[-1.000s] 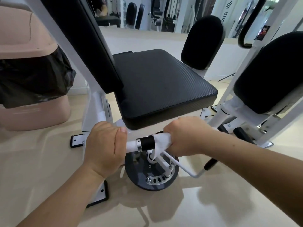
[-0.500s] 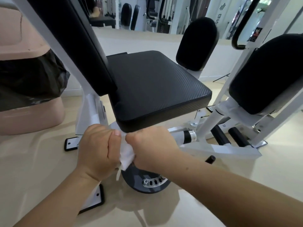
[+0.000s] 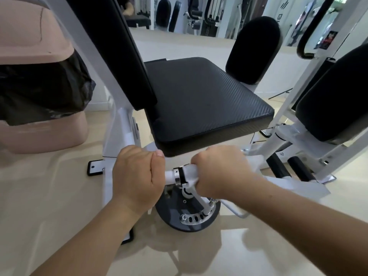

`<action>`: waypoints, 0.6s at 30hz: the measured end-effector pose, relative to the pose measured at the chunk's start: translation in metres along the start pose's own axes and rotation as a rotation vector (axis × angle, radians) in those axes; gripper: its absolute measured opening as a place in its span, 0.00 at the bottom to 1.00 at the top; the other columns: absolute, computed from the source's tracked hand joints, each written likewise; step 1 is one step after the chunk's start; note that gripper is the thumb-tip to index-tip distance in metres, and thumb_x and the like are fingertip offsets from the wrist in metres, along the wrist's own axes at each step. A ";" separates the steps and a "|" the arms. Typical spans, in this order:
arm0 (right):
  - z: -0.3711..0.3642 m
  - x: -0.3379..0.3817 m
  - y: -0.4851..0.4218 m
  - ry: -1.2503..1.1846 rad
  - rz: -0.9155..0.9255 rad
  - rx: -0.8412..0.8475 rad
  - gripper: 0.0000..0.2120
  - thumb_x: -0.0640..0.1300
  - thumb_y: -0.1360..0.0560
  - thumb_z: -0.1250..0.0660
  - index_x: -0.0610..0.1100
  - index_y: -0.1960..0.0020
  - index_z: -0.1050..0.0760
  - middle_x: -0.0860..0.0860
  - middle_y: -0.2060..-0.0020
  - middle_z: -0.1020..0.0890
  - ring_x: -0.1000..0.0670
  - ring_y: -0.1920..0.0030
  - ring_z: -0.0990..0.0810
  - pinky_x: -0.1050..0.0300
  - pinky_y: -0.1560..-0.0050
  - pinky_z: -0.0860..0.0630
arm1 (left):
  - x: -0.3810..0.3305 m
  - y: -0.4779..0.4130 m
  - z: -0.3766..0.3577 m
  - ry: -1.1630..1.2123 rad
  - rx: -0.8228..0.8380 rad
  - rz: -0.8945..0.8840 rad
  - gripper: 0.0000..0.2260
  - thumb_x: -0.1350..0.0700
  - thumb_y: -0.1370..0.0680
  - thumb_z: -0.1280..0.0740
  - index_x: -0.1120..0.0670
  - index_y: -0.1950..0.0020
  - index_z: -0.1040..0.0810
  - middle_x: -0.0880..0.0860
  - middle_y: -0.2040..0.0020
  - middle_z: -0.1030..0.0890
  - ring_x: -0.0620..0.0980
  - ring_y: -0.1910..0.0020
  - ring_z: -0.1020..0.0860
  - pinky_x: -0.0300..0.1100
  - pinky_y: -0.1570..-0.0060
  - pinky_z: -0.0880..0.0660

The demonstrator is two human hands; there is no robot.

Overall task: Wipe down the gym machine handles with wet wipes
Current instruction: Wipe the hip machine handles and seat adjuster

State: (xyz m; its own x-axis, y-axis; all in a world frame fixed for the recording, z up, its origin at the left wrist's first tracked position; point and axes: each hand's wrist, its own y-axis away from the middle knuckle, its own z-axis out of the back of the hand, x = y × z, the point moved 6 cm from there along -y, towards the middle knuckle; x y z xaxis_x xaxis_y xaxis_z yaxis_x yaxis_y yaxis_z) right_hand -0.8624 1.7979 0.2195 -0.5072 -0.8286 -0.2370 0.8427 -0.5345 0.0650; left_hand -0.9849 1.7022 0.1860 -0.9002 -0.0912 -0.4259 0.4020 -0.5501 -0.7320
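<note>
left hand [image 3: 137, 176] is gripping the white bar [image 3: 168, 176] at lower centre, fingers curled tight together, thumb on top. right hand [image 3: 221, 172] just beside it is clutching a wipe [image 3: 192, 173] round the handle [image 3: 182, 175], fingers curled round both, right below the black seat [image 3: 199, 104]. pink bin [image 3: 35, 46] is sitting at upper left.

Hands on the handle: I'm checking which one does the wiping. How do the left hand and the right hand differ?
The left hand grips the bare white bar; the right hand grips it through a white wipe. The left hand sits left of the chrome ring, the right hand to the ring's right. Both are curled into fists round the same bar, just below the front edge of the seat.
</note>
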 end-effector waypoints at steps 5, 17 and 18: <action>-0.005 0.065 -0.022 -0.084 0.092 -0.158 0.05 0.51 0.23 0.33 0.51 0.49 0.22 0.52 0.69 0.29 0.50 0.72 0.34 0.58 0.67 0.38 | 0.001 -0.003 0.004 0.083 -0.050 -0.026 0.19 0.57 0.20 0.44 0.41 0.68 0.42 0.44 0.73 0.39 0.50 0.72 0.38 0.42 0.61 0.42; -0.010 -0.047 -0.005 -0.215 -0.070 0.348 0.09 0.50 0.32 0.27 0.48 0.59 0.25 0.52 0.67 0.21 0.51 0.69 0.23 0.60 0.68 0.28 | 0.012 0.000 -0.001 -0.004 0.112 -0.065 0.24 0.53 0.18 0.48 0.58 0.72 0.30 0.52 0.76 0.32 0.55 0.72 0.33 0.44 0.61 0.41; -0.012 -0.056 -0.002 -0.289 -0.125 0.446 0.10 0.49 0.32 0.25 0.46 0.56 0.24 0.51 0.66 0.20 0.51 0.69 0.23 0.60 0.68 0.27 | 0.012 0.001 -0.001 0.001 0.113 -0.057 0.24 0.53 0.18 0.48 0.59 0.72 0.30 0.53 0.77 0.33 0.55 0.72 0.33 0.44 0.61 0.41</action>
State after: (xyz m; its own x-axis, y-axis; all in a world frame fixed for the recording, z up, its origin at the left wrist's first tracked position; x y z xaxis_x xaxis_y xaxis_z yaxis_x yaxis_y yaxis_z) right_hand -0.8334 1.8473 0.2211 -0.6806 -0.7327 0.0025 0.6461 -0.5986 0.4735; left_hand -0.9957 1.7017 0.1797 -0.9208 -0.0562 -0.3860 0.3288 -0.6443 -0.6905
